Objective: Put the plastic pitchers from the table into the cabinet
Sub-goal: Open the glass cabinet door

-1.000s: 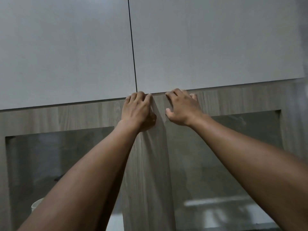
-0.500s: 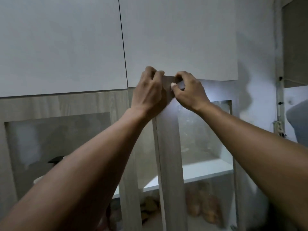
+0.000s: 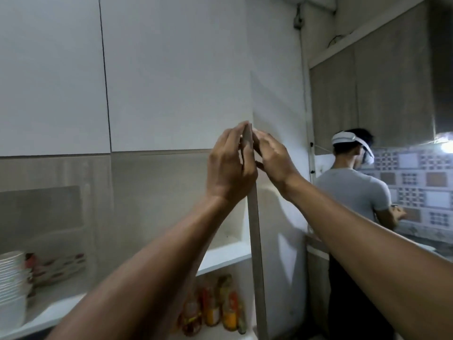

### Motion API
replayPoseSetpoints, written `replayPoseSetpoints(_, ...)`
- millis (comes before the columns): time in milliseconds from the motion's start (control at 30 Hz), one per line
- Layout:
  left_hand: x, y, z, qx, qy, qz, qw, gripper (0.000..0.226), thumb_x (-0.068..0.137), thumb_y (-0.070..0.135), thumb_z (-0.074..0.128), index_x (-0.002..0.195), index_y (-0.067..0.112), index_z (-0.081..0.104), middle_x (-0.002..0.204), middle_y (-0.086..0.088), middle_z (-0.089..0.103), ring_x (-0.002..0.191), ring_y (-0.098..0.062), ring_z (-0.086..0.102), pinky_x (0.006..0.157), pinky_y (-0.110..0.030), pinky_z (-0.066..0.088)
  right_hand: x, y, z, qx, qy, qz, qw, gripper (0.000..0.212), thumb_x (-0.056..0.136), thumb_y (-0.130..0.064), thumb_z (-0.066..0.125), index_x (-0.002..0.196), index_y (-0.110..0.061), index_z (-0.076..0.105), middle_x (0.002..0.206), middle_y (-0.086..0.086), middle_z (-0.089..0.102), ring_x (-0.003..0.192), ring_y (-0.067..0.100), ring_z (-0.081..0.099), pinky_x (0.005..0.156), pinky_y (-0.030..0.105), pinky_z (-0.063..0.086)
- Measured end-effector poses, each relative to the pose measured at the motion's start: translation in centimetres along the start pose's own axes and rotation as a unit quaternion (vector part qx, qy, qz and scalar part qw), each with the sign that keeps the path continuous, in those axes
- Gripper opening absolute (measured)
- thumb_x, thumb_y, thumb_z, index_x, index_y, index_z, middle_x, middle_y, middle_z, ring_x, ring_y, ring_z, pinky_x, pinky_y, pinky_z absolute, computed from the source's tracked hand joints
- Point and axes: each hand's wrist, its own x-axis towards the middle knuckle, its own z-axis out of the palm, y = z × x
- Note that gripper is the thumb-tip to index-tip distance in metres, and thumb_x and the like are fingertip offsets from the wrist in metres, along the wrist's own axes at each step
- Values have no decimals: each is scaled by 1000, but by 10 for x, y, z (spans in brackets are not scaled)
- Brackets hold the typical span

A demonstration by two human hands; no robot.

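Observation:
The right cabinet door (image 3: 255,241) stands swung out, edge-on to me, a thin wood-grain strip running down the middle. My left hand (image 3: 229,165) grips its top corner from the left side. My right hand (image 3: 273,158) presses against the same top corner from the right, fingers partly spread. Behind the door the cabinet is open, showing a white shelf (image 3: 225,256). No plastic pitcher is in view.
Bottles (image 3: 213,305) stand below the shelf. A stack of white plates (image 3: 12,285) and patterned dishes (image 3: 58,266) sit behind the left glass door. White upper cabinet doors (image 3: 171,69) hang above. A person (image 3: 355,192) in a grey shirt stands at the right by a tiled wall.
The right cabinet door has swung from closed to wide open under both hands, now edge-on. My view has turned right, bringing the other person into sight.

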Motion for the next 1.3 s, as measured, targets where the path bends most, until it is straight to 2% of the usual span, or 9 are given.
replayPoseSetpoints(133, -15, 48, 50, -59, -29, -36, 997, 58, 86, 11, 39, 142, 0, 52, 138, -15, 61, 125, -27, 59, 106, -28, 44, -26, -5, -65, 33, -1, 31, 999, 38, 101, -47, 36, 109, -34, 70, 121, -2, 72, 116, 13, 65, 104, 46, 50)
replayPoseSetpoints(233, -33, 73, 86, -88, -88, -61, 990, 60, 92, 9, 39, 152, 6, 39, 154, -11, 47, 140, -23, 47, 116, -36, 38, -40, -5, -103, -67, 38, -9, 997, 45, 97, -57, 34, 123, -36, 63, 127, -3, 69, 120, 15, 62, 107, 46, 47)
replayPoseSetpoints(333, -50, 81, 123, -70, -147, -61, 985, 57, 103, 20, 39, 158, 16, 27, 164, -2, 32, 150, -12, 30, 121, -34, 32, -54, 1, -132, -188, 57, -50, 979, 56, 105, -41, 37, 158, -26, 24, 161, 2, 37, 144, 9, 37, 117, 26, 30)
replayPoseSetpoints(433, -59, 81, 156, -43, -192, -29, 980, 59, 105, 28, 37, 160, 23, 18, 168, 3, 20, 153, -7, 18, 122, -32, 30, -59, 19, -159, -328, 83, -109, 935, 71, 105, -25, 39, 161, -15, -4, 170, 2, 1, 149, 2, 3, 114, 7, -2)
replayPoseSetpoints(600, -64, 81, 205, -33, -245, -3, 969, 61, 103, 37, 29, 161, 24, 16, 169, 2, 14, 155, -11, 12, 123, -39, 29, -48, 69, -215, -511, 151, -151, 833, 82, 99, -31, 46, 160, -10, -5, 169, 7, -12, 155, 13, -9, 127, 45, 11)
replayPoseSetpoints(733, -66, 75, 253, -23, -273, 32, 961, 65, 99, 45, 18, 161, 26, 13, 170, 0, 9, 156, -16, 8, 124, -43, 25, -40, 95, -252, -597, 163, -134, 774, 86, 99, -38, 48, 160, -4, -2, 169, 14, -10, 157, 22, -5, 127, 41, 9)
replayPoseSetpoints(1033, -59, 61, 347, 6, -347, 88, 934, 61, 103, 45, 24, 160, 31, 7, 170, -1, -3, 157, -22, -1, 127, -46, 12, -21, 142, -324, -722, 143, -41, 676, 87, 94, -44, 50, 159, -2, 11, 167, 23, -2, 152, 39, 18, 115, 49, 35)
replayPoseSetpoints(1200, -61, 60, 380, -3, -400, 79, 913, 62, 104, 48, 25, 161, 32, 7, 170, -2, -1, 157, -25, -3, 127, -48, 8, -8, 157, -354, -769, 78, 14, 634, 84, 96, -52, 34, 159, -2, 11, 168, 17, -3, 156, 33, 6, 123, 46, 18)
replayPoseSetpoints(1300, -62, 55, 395, 1, -421, 72, 904, 63, 103, 51, 24, 160, 34, 3, 170, -1, -4, 156, -26, -6, 126, -50, 5, -3, 165, -363, -786, 56, 25, 615, 85, 94, -54, 30, 158, -1, 15, 168, 18, 2, 156, 33, 7, 124, 48, 19)
